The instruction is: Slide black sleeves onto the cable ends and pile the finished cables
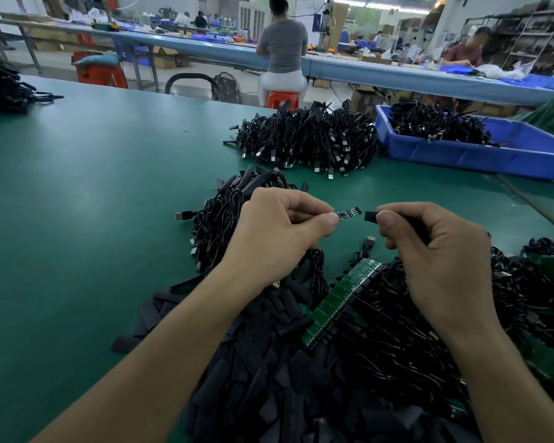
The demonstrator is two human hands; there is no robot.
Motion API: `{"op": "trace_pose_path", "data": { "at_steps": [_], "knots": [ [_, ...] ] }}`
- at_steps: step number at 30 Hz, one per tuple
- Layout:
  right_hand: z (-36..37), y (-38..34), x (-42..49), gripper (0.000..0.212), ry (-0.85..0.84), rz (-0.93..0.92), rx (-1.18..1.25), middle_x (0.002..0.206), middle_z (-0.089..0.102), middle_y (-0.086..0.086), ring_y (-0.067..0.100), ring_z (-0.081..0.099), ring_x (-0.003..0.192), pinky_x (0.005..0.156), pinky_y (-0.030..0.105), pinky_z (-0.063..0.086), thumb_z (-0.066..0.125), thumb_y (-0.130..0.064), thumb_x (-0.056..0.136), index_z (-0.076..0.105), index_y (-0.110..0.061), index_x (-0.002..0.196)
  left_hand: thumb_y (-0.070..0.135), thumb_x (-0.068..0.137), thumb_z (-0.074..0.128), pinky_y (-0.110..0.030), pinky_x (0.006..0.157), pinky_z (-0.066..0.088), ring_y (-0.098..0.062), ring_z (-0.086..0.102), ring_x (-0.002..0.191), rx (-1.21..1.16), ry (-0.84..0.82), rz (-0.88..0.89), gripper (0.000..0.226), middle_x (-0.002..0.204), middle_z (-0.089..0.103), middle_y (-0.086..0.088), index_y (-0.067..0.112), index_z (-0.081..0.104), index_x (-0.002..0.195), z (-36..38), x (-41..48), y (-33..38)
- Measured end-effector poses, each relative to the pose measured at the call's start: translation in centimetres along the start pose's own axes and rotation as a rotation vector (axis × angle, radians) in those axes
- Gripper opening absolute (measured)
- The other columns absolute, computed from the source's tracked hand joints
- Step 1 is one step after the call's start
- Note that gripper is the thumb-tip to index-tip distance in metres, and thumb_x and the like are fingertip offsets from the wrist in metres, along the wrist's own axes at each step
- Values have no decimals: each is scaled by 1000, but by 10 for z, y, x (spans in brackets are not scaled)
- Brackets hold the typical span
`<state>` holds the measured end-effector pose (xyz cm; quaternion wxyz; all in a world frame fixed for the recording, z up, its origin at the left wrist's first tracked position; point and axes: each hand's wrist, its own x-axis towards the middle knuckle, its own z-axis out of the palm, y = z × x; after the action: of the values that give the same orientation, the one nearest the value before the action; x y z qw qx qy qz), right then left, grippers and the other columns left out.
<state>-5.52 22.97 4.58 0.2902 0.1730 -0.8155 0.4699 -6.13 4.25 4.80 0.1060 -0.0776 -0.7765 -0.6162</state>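
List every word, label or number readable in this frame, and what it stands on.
None can be read.
Small circuit board in the left hand: markings too small.
Green board strip on the cable heap: printing too small.
Black sleeve in the right hand: no print shows.
Blue bin: no label shows.
Far shelves: blurred.

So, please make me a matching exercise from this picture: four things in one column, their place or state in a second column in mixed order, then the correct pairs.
Column one
1. left hand
2. right hand
3. blue bin
4. green board strip

Column two
A. lies nearer the person than both hands
B. pinches a black sleeve
C. stands far right on the table, filled with cables
D. pinches a small circuit board

Pairs: 1-D, 2-B, 3-C, 4-A
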Motion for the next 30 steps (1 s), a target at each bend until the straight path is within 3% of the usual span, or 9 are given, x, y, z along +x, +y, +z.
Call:
{"op": "trace_pose_path", "data": {
  "at_steps": [12,17,22,30],
  "knots": [
    [4,-1,0,13,19,9,-3,75,68,-22,1,67,72,66,10,50,67,-35,89,62,-47,90,19,86,78,-10,53,46,0,62,54,-41,-38,-1,4,70,75,5,19,76,83,2,-1,1],
    [3,0,1,12,4,29,3,80,69,-22,-2,67,76,69,8,49,66,-41,85,66,-41,96,16,87,77,-9,53,45,1,61,53,-76,-69,1,6,69,75,4,19,75,82,1,1,1],
    [-5,3,4,19,-91,26,13,88,68,-25,-10,65,79,69,3,46,66,-43,81,68,-40,99,12,87,76,-9,54,45,1,60,56,-78,-138,-4,4,70,75,2,16,77,85,-5,3,2],
    [-9,5,4,26,-321,-3,86,90,73,-18,2,69,86,73,9,48,69,-46,75,74,-38,99,12,83,80,-15,65,52,-1,65,64,-38,-231,5,14,71,75,7,19,74,93,-4,0,1]
  ]
}}
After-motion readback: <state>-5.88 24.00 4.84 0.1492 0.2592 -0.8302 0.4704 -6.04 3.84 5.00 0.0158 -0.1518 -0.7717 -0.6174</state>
